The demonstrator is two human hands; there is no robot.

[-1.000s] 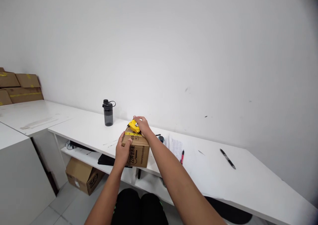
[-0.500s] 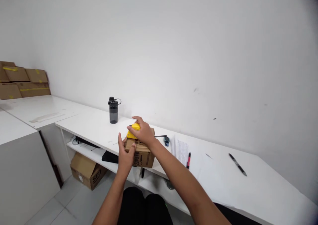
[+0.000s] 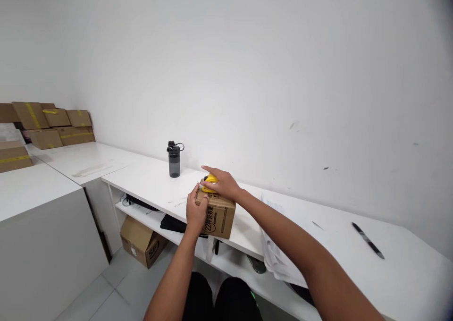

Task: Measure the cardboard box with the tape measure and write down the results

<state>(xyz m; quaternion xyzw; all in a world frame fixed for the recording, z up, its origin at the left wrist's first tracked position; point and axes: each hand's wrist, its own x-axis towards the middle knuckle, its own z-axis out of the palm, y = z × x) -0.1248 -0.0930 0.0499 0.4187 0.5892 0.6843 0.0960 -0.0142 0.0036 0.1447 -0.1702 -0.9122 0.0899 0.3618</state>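
Looks mid-job: left hand (image 3: 196, 212) grips carton (image 3: 223, 218) at worktop's (image 3: 150, 181) front edge, right hand (image 3: 224, 185) pinches yellow tape measure (image 3: 211, 178) over its top, not yet set down.

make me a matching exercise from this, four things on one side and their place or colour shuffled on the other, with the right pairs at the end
Things
1. bottle
2. pen
3. tape measure
4. small box

Place or colour
A. yellow, held in the right hand
B. brown with dark print, gripped by the left hand
C. standing upright on the desk near the wall
D. lying flat, to the right of the right arm in the picture

Right pairs
1-C, 2-D, 3-A, 4-B
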